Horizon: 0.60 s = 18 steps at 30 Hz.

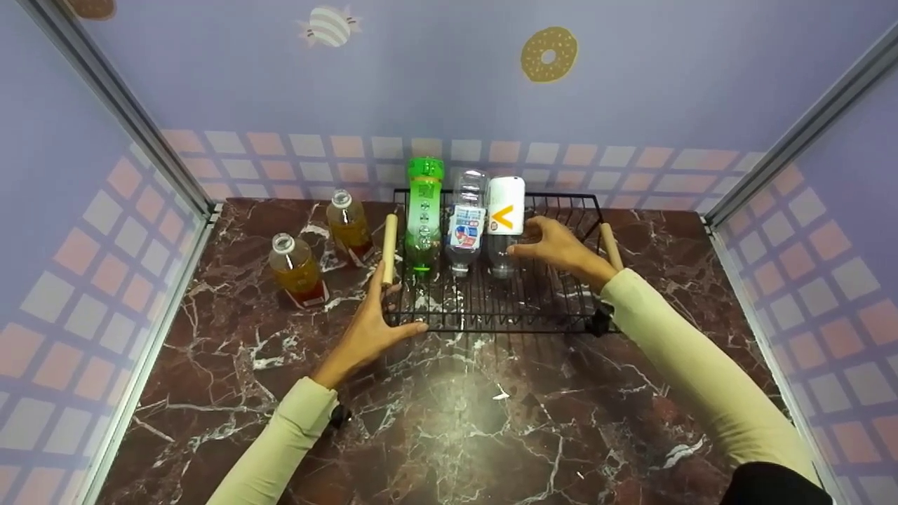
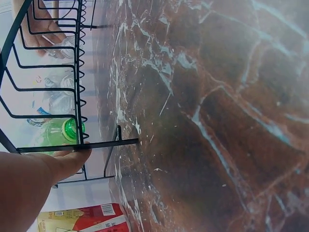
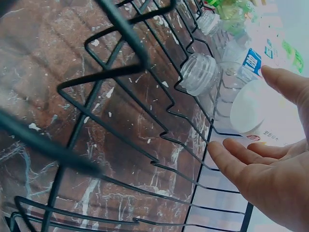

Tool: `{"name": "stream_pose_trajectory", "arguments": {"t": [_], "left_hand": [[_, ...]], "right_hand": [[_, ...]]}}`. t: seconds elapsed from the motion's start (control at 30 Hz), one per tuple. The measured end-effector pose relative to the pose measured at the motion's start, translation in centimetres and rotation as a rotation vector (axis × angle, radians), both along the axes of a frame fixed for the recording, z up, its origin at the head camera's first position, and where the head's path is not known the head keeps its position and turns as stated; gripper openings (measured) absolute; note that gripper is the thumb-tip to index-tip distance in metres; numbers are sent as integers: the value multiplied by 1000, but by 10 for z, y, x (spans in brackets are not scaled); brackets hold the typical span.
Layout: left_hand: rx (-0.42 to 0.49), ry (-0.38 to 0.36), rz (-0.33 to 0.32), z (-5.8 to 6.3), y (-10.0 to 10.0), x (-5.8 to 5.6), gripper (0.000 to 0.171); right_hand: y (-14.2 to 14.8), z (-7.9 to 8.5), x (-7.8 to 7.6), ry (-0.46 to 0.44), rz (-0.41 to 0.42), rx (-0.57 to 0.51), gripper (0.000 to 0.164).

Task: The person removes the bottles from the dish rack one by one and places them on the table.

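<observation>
A black wire rack [image 1: 551,319] with wooden side handles [image 1: 390,249] stands on the marbled surface. In it lie a green bottle [image 1: 424,210], a clear bottle with a printed label [image 1: 466,228] and another clear bottle [image 1: 501,261], necks toward the front. A white cylinder with an orange chevron [image 1: 506,203] covers the upper part of that last bottle. My right hand [image 1: 558,245] is beside the white cylinder, thumb and fingers spread apart. My left hand [image 1: 372,326] touches the rack's front left corner, fingers extended along the handle and thumb stretched toward the front rail.
Two bottles of amber drink, a nearer one [image 1: 298,273] and a farther one [image 1: 349,228], stand upright left of the rack. Patterned lilac panels [image 1: 449,91] enclose the back and both sides. Bare marbled surface [image 1: 456,421] lies in front of the rack.
</observation>
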<state>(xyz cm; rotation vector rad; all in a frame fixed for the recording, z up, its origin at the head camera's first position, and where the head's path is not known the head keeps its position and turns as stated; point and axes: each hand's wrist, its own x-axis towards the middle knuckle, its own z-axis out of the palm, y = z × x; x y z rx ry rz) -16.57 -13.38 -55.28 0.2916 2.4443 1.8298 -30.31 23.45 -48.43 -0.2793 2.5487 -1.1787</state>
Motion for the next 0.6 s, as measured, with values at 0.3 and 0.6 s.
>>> {"name": "stream_pose_trajectory", "arguments": {"t": [0.3, 0.6], "left_hand": [[61, 3, -15, -4, 1, -1, 143], [28, -6, 22, -4, 0, 2, 141]], "right_hand": [[-4, -1, -5, -15, 2, -14, 88], [-14, -5, -9, -15, -15, -63, 75]]}}
